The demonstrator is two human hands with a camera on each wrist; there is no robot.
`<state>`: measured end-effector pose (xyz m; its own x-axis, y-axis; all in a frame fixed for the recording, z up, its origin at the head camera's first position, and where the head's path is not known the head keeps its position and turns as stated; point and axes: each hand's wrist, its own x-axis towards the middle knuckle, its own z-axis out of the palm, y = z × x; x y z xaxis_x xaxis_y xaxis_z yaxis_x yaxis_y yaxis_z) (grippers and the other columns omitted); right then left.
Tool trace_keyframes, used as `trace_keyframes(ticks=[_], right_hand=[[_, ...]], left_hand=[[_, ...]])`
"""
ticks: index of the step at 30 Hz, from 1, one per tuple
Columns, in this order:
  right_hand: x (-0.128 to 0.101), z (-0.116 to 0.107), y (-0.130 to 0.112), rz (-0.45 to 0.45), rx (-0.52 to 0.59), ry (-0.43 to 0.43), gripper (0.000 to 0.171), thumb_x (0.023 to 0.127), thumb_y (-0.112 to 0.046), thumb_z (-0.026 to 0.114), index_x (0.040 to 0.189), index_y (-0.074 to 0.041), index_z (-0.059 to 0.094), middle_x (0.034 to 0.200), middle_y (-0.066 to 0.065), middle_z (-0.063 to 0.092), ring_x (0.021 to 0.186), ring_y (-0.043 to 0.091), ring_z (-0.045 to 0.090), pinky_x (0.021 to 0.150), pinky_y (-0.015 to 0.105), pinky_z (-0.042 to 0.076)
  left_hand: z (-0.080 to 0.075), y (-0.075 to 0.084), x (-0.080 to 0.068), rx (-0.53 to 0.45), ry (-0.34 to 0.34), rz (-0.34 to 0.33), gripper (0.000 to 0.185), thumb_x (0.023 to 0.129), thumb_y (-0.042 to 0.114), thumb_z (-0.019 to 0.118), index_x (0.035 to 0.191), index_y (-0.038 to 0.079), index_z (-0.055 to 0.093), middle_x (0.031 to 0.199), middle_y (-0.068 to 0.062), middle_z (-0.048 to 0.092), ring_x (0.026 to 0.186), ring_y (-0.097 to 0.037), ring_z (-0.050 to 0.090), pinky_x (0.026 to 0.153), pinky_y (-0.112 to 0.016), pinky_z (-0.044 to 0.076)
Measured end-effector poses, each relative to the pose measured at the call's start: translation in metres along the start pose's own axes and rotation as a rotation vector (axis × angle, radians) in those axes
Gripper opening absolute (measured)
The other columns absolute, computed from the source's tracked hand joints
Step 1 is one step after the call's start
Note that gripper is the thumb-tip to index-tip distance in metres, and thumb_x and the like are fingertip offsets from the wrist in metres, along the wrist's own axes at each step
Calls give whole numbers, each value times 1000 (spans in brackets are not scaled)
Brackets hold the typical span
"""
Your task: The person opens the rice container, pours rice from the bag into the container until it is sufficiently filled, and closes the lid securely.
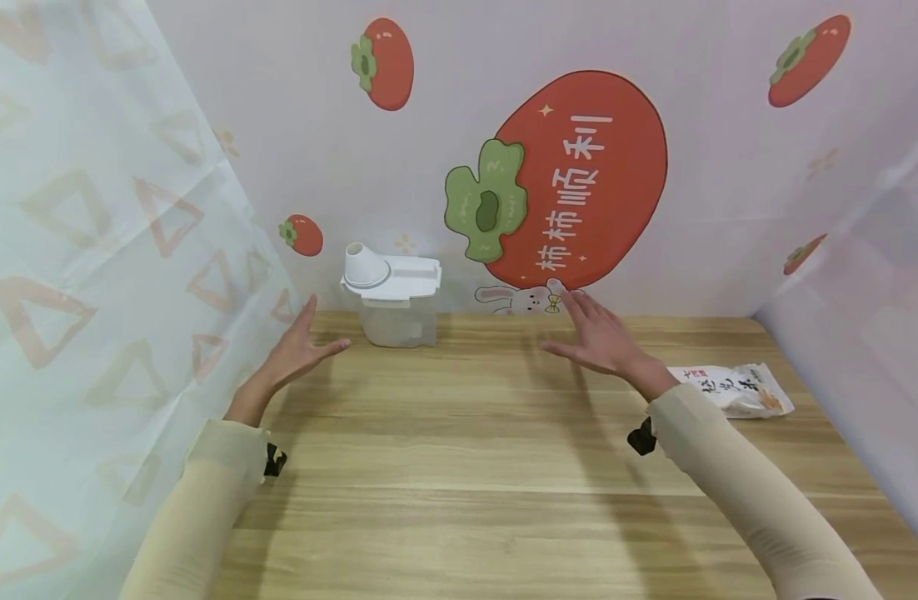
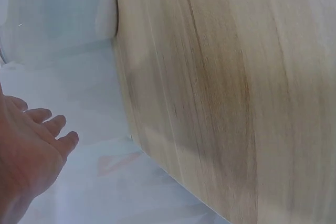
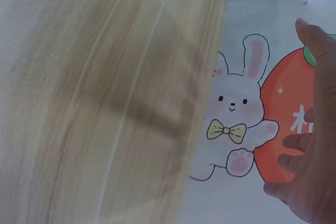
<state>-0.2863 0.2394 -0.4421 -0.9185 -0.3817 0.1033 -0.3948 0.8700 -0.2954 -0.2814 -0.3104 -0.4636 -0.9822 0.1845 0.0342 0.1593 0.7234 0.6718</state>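
Observation:
A translucent storage container [image 1: 399, 321] with a white lid [image 1: 402, 279] and a cone-shaped spout [image 1: 361, 265] stands upright at the back of the table, left of centre. My left hand [image 1: 297, 354] hovers just left of it, fingers extended and thumb spread toward it, holding nothing. In the left wrist view the same container [image 2: 58, 14] shows at the upper left, apart from the left hand [image 2: 31, 150]. Farther right, my right hand [image 1: 597, 337] is raised over the table with its fingers spread and nothing in them. Behind its wrist lies a white printed packet [image 1: 740, 390], partly hidden by the arm.
The wood-grain table [image 1: 444, 467] meets a back wall [image 1: 279, 125] printed with persimmons and a rabbit. A sheet with triangle patterns [image 1: 114, 250] hangs along the left side. Another pale sheet [image 1: 871, 333] bounds the right side.

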Motion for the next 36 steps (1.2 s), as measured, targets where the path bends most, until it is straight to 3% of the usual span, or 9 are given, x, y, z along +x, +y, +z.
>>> trace_keyframes(ticks=[7,14,20,27,36], right_hand=[[12,1,-16,-9,29,-9,111,93,-68,66,171,-8,15,173,23,24,159,45,23,126,65,22],[19,7,-31,-17,75,-7,112,90,-71,66,169,-7,20,174,20,23,159,43,23,122,71,26],[26,9,-44,-44,122,-12,114,90,-70,68,170,-8,16,173,20,24,158,43,27,120,71,31],[37,17,-58,-59,237,-14,115,89,-72,69,172,-15,12,176,11,21,161,38,22,120,72,29],[56,25,-72,-128,374,26,115,89,-70,72,172,-20,12,176,7,23,159,33,27,120,69,32]], left_hand=[[-1,5,1,-77,13,7,122,95,50,78,169,9,-11,177,-17,-4,161,-45,7,126,-68,15],[0,6,3,-130,34,31,118,95,36,79,170,9,-7,178,-13,-1,163,-40,7,127,-68,14],[0,8,5,-145,41,35,120,94,41,80,170,9,-7,178,-13,-1,163,-39,6,128,-66,12],[-1,10,8,-179,41,44,123,92,45,82,171,13,-8,178,-9,-3,164,-37,5,127,-67,12],[1,12,12,-205,55,64,121,93,34,82,171,14,-9,179,-11,-2,164,-36,6,129,-63,12]])
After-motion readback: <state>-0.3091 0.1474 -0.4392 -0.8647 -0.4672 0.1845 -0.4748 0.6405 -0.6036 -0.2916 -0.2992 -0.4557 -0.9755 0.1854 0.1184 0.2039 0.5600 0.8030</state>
